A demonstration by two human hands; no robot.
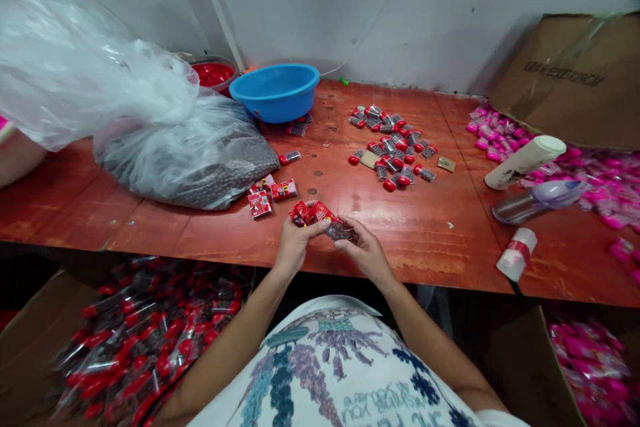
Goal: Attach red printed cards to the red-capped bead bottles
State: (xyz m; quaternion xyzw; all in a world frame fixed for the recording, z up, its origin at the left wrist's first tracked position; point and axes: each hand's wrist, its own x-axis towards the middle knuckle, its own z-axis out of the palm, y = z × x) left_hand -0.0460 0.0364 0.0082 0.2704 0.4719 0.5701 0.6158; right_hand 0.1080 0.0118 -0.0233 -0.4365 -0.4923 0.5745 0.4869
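Note:
Over the front edge of the table, my left hand [296,240] is closed around red printed packets [316,212], thumb across their lower side. My right hand [367,250] grips the right end of a small clear container with dark contents [339,231], which touches the packets. Part of the container is hidden by my fingers. Just left of my hands lie several more red printed packets [260,204], and behind them a small clear container with a red cap [290,157]. A heap of similar red-capped containers [395,147] sits farther back to the right.
A big clear plastic bag of dark beads [200,153] slumps on the left, beside a blue basin [275,93]. Right: a white bottle [525,163], a purple-lidded cup [537,203], a white roll [517,253], pink items [590,177] and a cardboard box [575,80]. Red-capped containers [165,333] fill a box below.

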